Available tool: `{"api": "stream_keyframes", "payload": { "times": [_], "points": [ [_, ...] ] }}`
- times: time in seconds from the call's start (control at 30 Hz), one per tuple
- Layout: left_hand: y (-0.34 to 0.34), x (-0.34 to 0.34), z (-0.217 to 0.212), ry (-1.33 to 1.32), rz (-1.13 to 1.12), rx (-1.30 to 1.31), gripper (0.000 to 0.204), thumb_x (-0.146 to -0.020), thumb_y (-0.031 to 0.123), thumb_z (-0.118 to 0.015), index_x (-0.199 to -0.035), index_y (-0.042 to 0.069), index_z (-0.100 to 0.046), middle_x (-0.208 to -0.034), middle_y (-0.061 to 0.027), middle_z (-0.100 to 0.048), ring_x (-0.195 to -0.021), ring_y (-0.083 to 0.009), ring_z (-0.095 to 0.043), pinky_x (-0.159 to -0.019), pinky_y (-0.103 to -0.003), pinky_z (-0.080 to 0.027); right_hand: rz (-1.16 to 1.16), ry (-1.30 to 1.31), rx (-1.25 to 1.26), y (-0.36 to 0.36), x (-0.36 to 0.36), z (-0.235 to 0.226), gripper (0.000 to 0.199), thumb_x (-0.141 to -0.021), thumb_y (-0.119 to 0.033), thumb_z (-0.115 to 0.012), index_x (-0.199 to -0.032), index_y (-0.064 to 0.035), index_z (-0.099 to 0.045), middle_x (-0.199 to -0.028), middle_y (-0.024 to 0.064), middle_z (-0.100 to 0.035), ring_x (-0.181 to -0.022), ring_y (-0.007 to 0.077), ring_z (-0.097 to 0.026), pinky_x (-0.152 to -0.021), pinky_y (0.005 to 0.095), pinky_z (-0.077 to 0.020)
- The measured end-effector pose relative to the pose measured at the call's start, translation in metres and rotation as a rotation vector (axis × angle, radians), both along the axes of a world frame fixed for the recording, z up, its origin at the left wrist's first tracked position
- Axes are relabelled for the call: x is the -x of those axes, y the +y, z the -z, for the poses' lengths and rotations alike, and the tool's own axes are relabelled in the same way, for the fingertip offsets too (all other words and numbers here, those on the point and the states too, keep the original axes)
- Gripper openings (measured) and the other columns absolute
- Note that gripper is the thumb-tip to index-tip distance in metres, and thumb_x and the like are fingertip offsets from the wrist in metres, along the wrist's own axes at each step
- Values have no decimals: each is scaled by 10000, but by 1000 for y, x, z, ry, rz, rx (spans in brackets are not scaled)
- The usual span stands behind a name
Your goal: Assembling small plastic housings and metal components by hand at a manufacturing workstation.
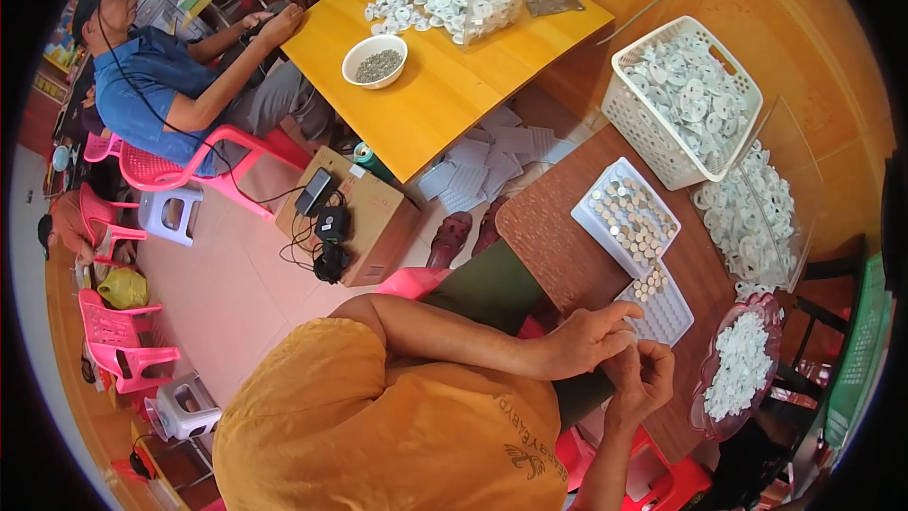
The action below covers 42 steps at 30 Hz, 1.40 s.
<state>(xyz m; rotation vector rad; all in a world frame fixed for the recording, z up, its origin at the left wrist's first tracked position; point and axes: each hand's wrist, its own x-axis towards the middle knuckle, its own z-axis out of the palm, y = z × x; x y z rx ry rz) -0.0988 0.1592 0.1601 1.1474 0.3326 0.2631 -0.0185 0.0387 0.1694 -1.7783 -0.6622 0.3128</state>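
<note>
My left hand (pixel 588 337) and my right hand (pixel 643 380) meet above the brown table's (pixel 563 227) near edge. Both are closed in a pinch, fingertips close together. A small pale piece may be between them, but the fingers hide it. Just beyond my left hand lies a white dimpled tray (pixel 673 318) with several round, coin-like discs (pixel 650 284). A white shallow box (pixel 613 237) with more silvery and tan discs overlaps its far end. Nearest my right hand, a pink scalloped dish (pixel 702 407) holds a heap of small white plastic pieces (pixel 742 364).
A white basket (pixel 653 147) full of white round parts stands at the table's far right, beside a clear bag (pixel 752 208) of similar parts. A yellow table (pixel 445 85) carries a white bowl (pixel 375 83) of small metal parts. Another person (pixel 156 85) sits left of it, near a cardboard box (pixel 383 227).
</note>
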Motion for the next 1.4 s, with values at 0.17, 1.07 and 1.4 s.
{"api": "stream_keyframes", "payload": {
  "times": [0.17,1.07,1.4],
  "points": [
    [14,50,4,44,-7,-179,237,-915,141,-535,-1129,39,-552,-803,-45,-632,-658,-85,-584,-603,-230,-492,19,46,-86,-12,-17,-11,117,-793,49,-638,-853,-11,-559,-816,3,-516,-725,81,-487,-672,195,-399],
    [54,98,94,432,181,-435,172,-862,67,-568,-1009,-16,-599,-720,-79,-655,-635,-115,-628,-594,-253,-513,357,-87,-191,-41,-142,-107,109,-758,-3,-670,-859,7,-630,-710,-9,-595,-569,39,-483,-510,186,-365],
    [59,96,100,442,142,-412,189,-854,90,-577,-1007,-18,-601,-742,-94,-664,-634,-141,-631,-601,-269,-508,326,-13,-272,7,-218,-116,111,-706,8,-688,-798,22,-629,-648,-12,-571,-537,52,-473,-487,185,-355]
  ]
}}
